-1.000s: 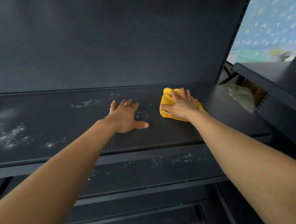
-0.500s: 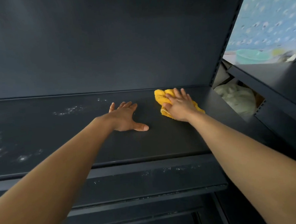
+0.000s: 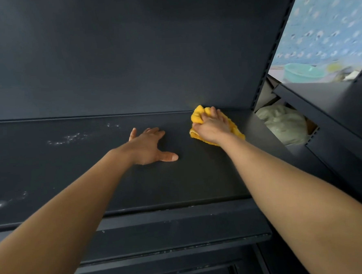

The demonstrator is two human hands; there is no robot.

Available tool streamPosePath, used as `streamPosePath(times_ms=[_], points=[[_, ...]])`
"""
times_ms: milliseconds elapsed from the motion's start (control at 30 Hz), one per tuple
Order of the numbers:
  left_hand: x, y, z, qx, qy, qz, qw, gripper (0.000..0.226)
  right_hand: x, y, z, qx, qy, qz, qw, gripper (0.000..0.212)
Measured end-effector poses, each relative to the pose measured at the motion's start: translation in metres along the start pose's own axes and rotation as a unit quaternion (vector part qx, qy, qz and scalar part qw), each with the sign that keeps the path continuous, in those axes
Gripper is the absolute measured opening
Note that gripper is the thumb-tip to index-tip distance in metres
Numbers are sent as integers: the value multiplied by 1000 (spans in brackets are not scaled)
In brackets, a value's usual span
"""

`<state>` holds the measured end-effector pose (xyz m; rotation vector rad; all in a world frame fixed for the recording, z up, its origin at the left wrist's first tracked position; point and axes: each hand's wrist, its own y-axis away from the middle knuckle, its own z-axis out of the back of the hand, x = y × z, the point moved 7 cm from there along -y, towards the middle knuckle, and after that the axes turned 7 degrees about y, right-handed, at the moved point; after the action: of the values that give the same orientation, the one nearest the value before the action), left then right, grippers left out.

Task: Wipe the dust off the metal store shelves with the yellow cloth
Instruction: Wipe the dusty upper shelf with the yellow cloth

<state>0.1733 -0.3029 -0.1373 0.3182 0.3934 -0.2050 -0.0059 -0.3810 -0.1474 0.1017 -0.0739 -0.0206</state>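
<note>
A dark metal shelf runs across the view with a dark back panel behind it. My right hand presses down on the crumpled yellow cloth at the back right of the shelf, close to the back panel. My left hand lies flat on the shelf with fingers spread, just left of the cloth and apart from it. White dust patches remain further left on the shelf, with more dust at the far left.
A lower shelf juts out beneath. A slotted upright ends the shelf on the right. Beyond it stand another dark shelf unit, a pale bundle and a teal basin.
My right hand has slid the cloth away from me toward the back panel. The left hand has stayed flat in place. The camera view has shifted slightly.
</note>
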Motion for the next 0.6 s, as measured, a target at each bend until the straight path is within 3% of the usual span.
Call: streamPosePath(times_ms=[167,267,600], points=[[15,12,9,-21,-6,14,1000,89,52,12,-5,0,10,103,995,63],[11,13,5,-12,-17,15,1000,88,46,17,-5,5,10,116,993,60],[-40,5,-14,-10,-33,-52,998,83,-101,34,6,-27,5,-72,997,61]])
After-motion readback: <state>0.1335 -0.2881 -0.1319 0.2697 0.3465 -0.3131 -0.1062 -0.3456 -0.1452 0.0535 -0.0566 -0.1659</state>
